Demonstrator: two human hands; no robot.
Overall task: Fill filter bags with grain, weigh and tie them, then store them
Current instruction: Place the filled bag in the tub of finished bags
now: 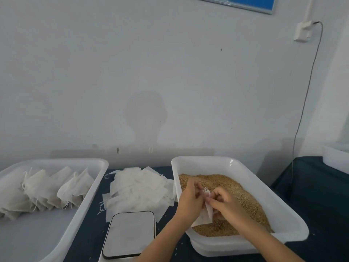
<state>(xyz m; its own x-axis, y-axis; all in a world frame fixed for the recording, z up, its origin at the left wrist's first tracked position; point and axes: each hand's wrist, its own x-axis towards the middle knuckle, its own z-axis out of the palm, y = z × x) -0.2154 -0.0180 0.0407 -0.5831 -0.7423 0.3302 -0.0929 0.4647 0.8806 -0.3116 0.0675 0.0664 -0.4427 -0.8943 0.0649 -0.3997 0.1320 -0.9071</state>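
Both hands pinch one filter bag [204,214] over the grain [243,195] in the right tub [264,178]: the left hand [189,200] and right hand [224,202] hold its top edge. Empty bags [139,186] lie on the worktop [311,186] behind the scale [130,234], and tied bags [43,190] sit in the left tub [75,224]

Both hands, left hand [188,200] and right hand [224,201], pinch a filter bag [204,214] over the grain [245,201].

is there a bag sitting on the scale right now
No, the scale platform is bare; both hands hold the filter bag over the grain tub.
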